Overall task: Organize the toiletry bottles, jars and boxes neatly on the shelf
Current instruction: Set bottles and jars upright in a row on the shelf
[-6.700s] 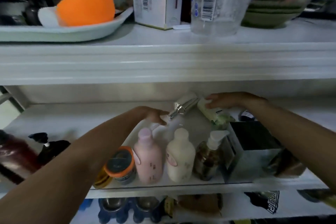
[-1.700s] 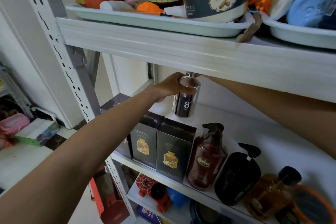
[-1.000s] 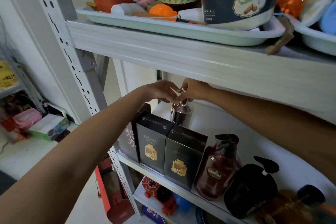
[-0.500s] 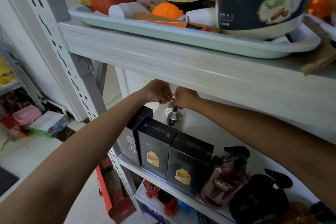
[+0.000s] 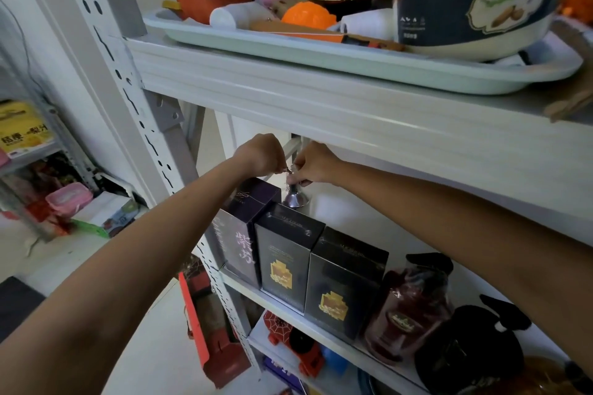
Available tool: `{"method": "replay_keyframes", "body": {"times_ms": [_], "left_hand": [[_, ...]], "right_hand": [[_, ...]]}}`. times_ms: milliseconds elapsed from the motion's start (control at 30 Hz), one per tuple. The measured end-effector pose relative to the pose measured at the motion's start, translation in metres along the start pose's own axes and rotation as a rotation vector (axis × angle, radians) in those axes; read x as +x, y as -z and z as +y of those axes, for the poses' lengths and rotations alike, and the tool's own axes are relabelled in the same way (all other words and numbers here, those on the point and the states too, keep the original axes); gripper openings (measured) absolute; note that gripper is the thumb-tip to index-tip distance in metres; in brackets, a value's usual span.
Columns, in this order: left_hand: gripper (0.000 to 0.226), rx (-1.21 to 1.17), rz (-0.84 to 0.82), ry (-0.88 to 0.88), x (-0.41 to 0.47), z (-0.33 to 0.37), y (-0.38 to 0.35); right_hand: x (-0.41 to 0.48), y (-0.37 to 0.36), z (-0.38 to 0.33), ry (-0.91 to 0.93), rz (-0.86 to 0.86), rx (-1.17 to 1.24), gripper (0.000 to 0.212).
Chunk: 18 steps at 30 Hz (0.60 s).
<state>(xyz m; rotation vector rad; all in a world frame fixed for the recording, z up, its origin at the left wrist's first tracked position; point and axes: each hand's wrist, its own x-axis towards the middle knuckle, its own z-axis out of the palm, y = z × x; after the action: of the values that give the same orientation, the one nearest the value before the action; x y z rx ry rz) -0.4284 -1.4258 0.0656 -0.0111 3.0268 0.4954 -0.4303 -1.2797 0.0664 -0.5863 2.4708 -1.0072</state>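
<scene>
My left hand (image 5: 260,154) and right hand (image 5: 316,165) met above the shiny silver-topped pump bottle (image 5: 295,197), both sets of fingertips pinched on its small metal nozzle. It stood upright on the white metal shelf (image 5: 340,215), just behind the tall purple cardboard box (image 5: 247,221). Two black gold-crested boxes (image 5: 285,253) stood right of that box.

Shiny chrome bottle top (image 5: 295,197), glossy dark cardboard boxes (image 5: 285,253), matt painted metal shelf (image 5: 353,112)

Three dark boxes (image 5: 282,253), one silver-capped bottle (image 5: 294,199), perhaps three pump bottles (image 5: 407,308), one tray (image 5: 321,54).
</scene>
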Motion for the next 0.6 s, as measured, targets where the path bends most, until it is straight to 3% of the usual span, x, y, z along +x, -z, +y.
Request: {"method": "replay_keyframes", "body": {"times_ms": [233, 467, 600], "left_hand": [[0.014, 0.045, 0.065, 0.009, -0.010, -0.011, 0.007], [0.011, 0.022, 0.090, -0.014, -0.018, -0.021, 0.010], [0.010, 0.034, 0.029, -0.039, -0.021, -0.018, 0.014]], "right_hand": [[0.003, -0.007, -0.008, 0.046, -0.025, -0.075, 0.042], [0.015, -0.016, -0.014, 0.024, -0.004, -0.167, 0.033], [0.009, -0.010, -0.014, 0.025, -0.072, -0.129, 0.013]]}}
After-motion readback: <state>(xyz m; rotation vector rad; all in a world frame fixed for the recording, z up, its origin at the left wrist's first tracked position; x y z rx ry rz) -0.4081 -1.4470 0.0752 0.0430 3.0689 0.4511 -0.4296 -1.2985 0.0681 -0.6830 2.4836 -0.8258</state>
